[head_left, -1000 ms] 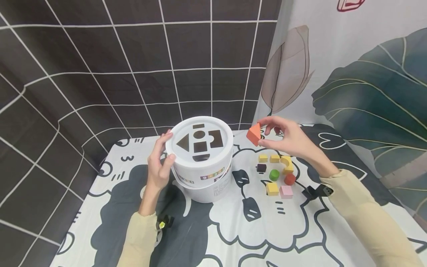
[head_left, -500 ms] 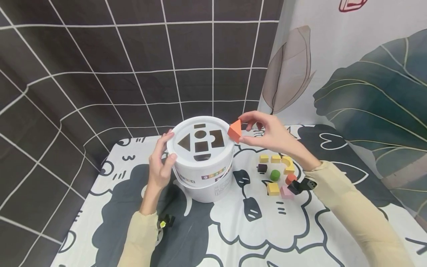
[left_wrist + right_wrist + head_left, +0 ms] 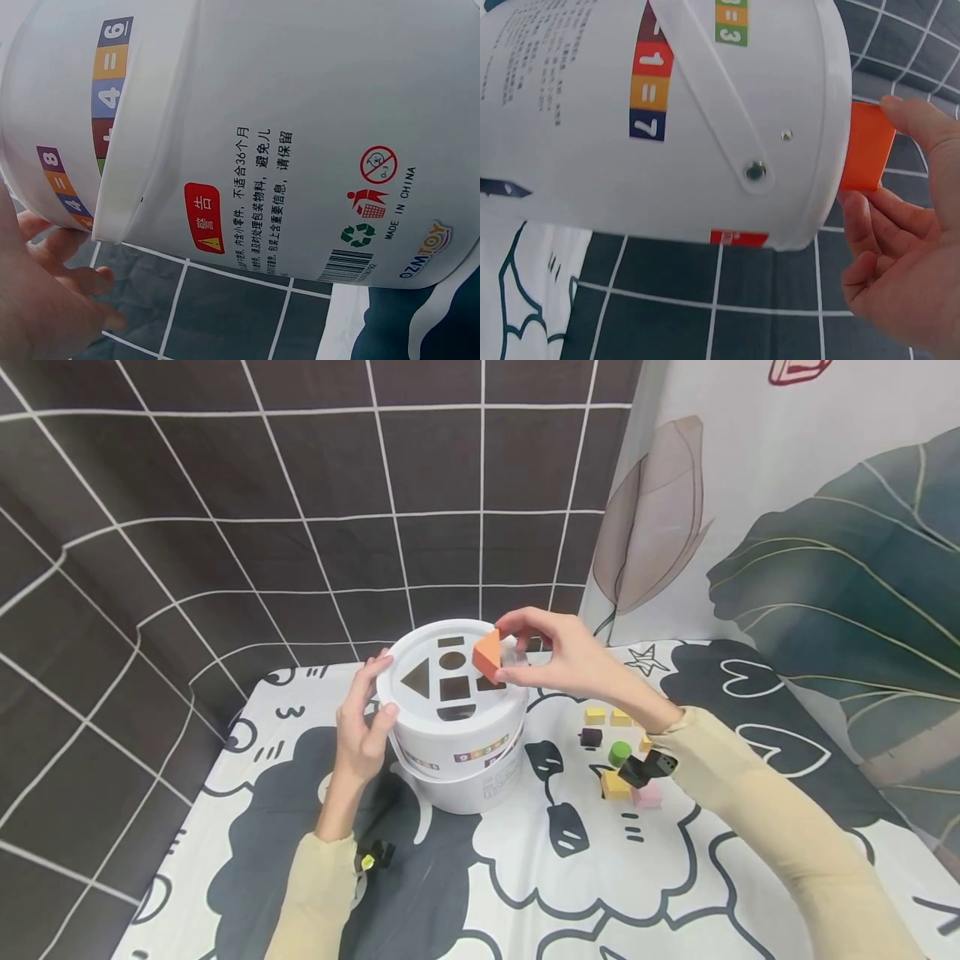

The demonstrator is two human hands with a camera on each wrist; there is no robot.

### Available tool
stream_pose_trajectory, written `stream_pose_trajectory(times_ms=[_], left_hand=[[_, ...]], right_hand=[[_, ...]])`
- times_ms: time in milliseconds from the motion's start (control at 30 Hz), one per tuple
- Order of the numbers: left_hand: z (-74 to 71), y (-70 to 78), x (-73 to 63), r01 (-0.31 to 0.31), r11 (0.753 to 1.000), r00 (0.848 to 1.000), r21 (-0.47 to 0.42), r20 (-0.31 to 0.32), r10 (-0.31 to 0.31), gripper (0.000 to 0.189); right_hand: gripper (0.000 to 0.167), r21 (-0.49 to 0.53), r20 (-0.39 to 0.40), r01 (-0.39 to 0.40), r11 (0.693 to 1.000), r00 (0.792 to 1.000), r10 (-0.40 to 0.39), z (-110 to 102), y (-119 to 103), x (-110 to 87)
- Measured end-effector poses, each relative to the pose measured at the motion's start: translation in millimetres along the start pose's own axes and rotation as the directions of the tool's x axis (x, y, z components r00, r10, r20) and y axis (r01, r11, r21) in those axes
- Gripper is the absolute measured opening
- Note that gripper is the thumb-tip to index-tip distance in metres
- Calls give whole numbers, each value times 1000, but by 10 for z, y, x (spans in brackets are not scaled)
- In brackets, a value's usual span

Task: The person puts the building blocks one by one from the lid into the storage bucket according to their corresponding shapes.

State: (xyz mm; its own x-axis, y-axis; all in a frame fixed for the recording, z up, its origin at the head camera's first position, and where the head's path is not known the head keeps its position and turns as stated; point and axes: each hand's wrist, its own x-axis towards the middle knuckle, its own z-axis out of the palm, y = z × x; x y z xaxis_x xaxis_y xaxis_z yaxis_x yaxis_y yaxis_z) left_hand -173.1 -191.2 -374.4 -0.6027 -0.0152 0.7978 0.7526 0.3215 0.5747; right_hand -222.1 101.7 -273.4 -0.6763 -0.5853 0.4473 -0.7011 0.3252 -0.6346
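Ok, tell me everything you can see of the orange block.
The orange block is a small triangular prism, matte, wood by its look, with one face lighter than the other in the head view. The right hand pinches it between thumb and fingers and holds it tilted in the air, above the right part of the white bucket's lid, over its cut-out holes. In the right wrist view it shows as a flat orange slab past the lid's rim. Nothing but the fingers plainly touches it.

Right hand (image 3: 570, 660) pinching orange triangular block (image 3: 487, 653) over white bucket's (image 3: 457, 752) lid, left hand (image 3: 362, 727) gripping its side
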Motion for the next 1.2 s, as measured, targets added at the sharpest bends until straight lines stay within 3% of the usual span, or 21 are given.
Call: stream_pose_trajectory(times_ms=[800, 1200], left_hand=[[-5, 26, 8, 38, 999, 999, 4, 17, -38, 59], [3, 40, -2, 48, 999, 999, 4, 16, -48, 59]], right_hand=[[54, -39, 145, 56, 998, 988, -50, 390, -122, 495], [53, -26, 208, -15, 1000, 978, 20, 514, -167, 592]])
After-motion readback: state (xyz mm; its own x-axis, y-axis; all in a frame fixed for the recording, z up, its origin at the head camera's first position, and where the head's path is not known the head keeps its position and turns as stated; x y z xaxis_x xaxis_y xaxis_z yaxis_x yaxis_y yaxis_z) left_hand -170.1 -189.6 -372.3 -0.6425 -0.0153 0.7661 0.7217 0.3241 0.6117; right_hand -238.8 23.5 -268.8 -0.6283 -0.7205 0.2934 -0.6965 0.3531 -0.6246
